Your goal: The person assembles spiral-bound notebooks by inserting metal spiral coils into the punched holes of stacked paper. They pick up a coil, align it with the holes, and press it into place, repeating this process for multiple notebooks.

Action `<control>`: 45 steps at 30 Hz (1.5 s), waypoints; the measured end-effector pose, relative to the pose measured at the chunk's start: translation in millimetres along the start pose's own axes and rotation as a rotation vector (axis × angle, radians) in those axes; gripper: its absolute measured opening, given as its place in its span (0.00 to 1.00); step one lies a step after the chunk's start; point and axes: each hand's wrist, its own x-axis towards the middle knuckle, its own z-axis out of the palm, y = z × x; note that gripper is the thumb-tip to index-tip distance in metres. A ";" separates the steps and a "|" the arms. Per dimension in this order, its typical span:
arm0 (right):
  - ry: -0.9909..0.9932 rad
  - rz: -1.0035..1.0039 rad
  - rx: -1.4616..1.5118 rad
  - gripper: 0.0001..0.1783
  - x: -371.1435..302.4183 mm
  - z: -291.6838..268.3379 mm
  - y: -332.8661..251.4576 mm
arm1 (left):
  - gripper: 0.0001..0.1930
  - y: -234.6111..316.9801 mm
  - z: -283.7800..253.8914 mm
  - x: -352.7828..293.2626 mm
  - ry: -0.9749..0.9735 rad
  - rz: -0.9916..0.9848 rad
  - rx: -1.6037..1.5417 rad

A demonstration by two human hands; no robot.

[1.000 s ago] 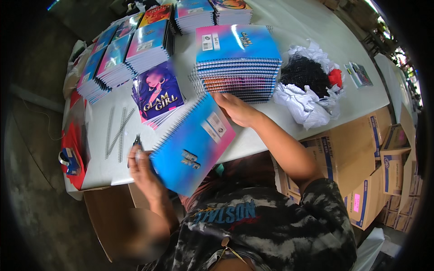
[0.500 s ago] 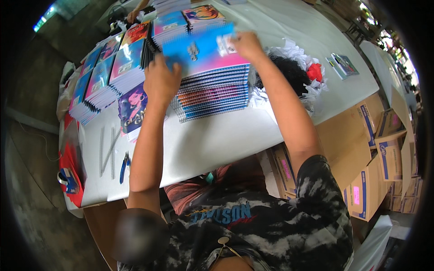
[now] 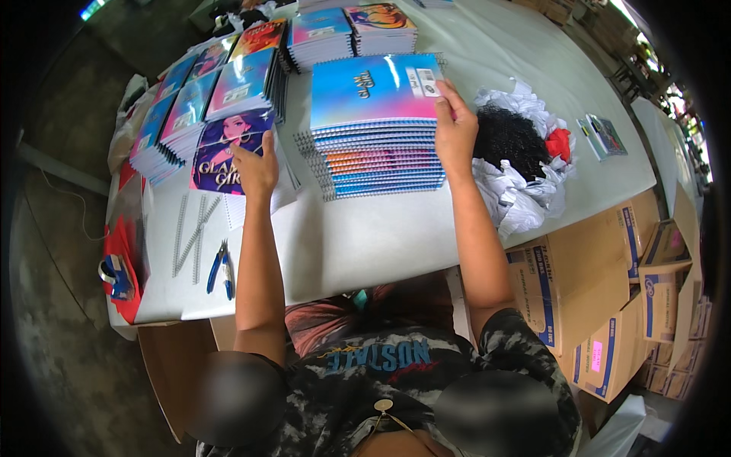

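A stack of spiral notebooks (image 3: 385,164) with blue-and-pink covers stands in front of me, its wire bindings showing along the near side and at the left. My right hand (image 3: 458,131) is closed at the right edge of the top notebook (image 3: 373,91), thumb near its white label. To the left, my left hand (image 3: 257,166) grips the right edge of a purple cover (image 3: 221,156) with a drawn figure on it. White sheets (image 3: 237,212) lie under that cover. Cutting pliers (image 3: 221,268) with blue handles and loose wire spirals (image 3: 199,236) are on the near left.
More notebook stacks (image 3: 242,80) fill the table's left and far side. Crumpled white paper (image 3: 525,198) surrounds a black mesh-like bundle (image 3: 509,141) at right. A tape dispenser (image 3: 116,276) sits at the left edge. Cardboard boxes (image 3: 586,282) stand beside the table.
My left hand has moved from the stack's left side to the purple cover, which is now raised off the white sheets. The top notebook has settled flat; my right hand slid nearer along its edge.
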 end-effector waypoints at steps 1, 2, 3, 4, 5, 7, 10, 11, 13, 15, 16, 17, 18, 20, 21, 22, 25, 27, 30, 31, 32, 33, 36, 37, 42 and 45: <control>-0.017 0.019 -0.006 0.16 -1.0 -1.9 -0.5 | 0.49 -8.9 -2.2 5.5 -0.048 0.002 0.011; -0.035 0.030 -0.008 0.16 0.9 -2.2 -1.7 | 0.48 -18.8 -4.7 15.0 -0.088 0.006 0.017; -0.053 0.040 -0.010 0.17 1.9 0.7 -4.6 | 0.46 -32.7 -6.4 27.3 -0.147 -0.006 -0.139; 0.090 -0.125 -0.194 0.17 -2.7 1.5 -9.9 | 0.44 -22.2 -15.4 21.9 -0.264 -0.125 -0.311; 0.231 -0.294 -0.362 0.18 -12.9 3.8 -25.6 | 0.42 -10.5 -34.2 10.8 -0.353 -0.256 -0.481; 0.255 -0.516 -0.434 0.20 -46.9 12.9 -50.1 | 0.38 -10.3 -56.8 5.2 -0.451 -0.442 -0.746; -0.326 -0.084 0.198 0.26 -128.6 52.0 -61.8 | 0.38 -20.2 -71.1 -2.7 -0.514 -0.453 -0.832; -0.436 0.300 0.307 0.26 -149.3 72.5 -58.5 | 0.40 -29.3 -75.4 -3.8 -0.523 -0.386 -0.701; -0.589 0.813 0.398 0.26 -166.4 98.5 -54.3 | 0.36 -31.9 -77.4 -21.6 -0.415 -0.165 -0.162; -0.686 1.055 0.389 0.26 -159.2 120.9 -46.4 | 0.32 -35.7 -76.7 -39.9 -0.378 0.106 0.334; -0.659 1.030 0.425 0.25 -162.4 127.4 -37.9 | 0.33 -34.2 -76.6 -56.1 -0.322 0.130 0.375; -0.631 1.000 0.458 0.24 -164.0 132.0 -29.0 | 0.33 -30.1 -80.7 -69.6 -0.297 0.210 0.452; -0.602 0.969 0.491 0.23 -166.3 134.7 -20.7 | 0.34 -28.7 -86.8 -80.3 -0.273 0.290 0.529; -0.590 0.985 0.516 0.23 -167.6 137.6 -29.3 | 0.33 -56.2 -97.8 -95.7 -0.118 0.401 0.575; -0.613 1.008 0.531 0.23 -167.5 137.3 -32.1 | 0.32 -67.5 -100.6 -99.5 -0.042 0.456 0.600; -0.635 1.034 0.541 0.23 -169.3 135.6 -34.0 | 0.32 -73.9 -100.9 -101.6 0.002 0.358 0.506; -0.885 1.134 0.546 0.18 -177.1 133.9 -42.9 | 0.22 -83.1 -101.8 -105.0 0.081 0.109 0.088; -0.916 1.267 0.568 0.16 -182.1 136.1 -46.1 | 0.17 -86.1 -98.7 -117.5 0.125 0.106 -0.021; -0.921 1.155 0.522 0.14 -188.5 140.4 -59.4 | 0.19 -85.8 -89.1 -147.0 0.191 0.034 -0.212; -0.892 1.065 0.535 0.12 -194.2 142.4 -57.3 | 0.23 -82.1 -83.9 -151.7 0.271 -0.181 -0.448; -0.939 0.996 0.510 0.12 -199.1 141.7 -53.6 | 0.27 -72.0 -85.7 -152.5 0.347 -0.392 -0.682; -0.984 0.927 0.486 0.11 -203.7 138.2 -50.2 | 0.33 -65.5 -96.8 -149.6 0.295 -0.635 -0.817; -1.204 0.719 0.469 0.12 -219.4 122.1 -54.2 | 0.22 -111.1 -106.1 -139.3 0.068 -0.617 -1.252; -1.225 0.727 0.561 0.13 -224.0 117.3 -56.0 | 0.15 -116.7 -113.0 -137.7 -0.036 -0.668 -1.399; -1.467 0.710 0.303 0.30 -198.4 82.0 -80.9 | 0.08 -71.5 -163.0 -150.3 0.059 -0.159 -0.998; -1.281 0.551 -0.035 0.44 -151.8 34.5 -111.0 | 0.06 -57.7 -205.2 -165.1 0.042 0.274 -0.528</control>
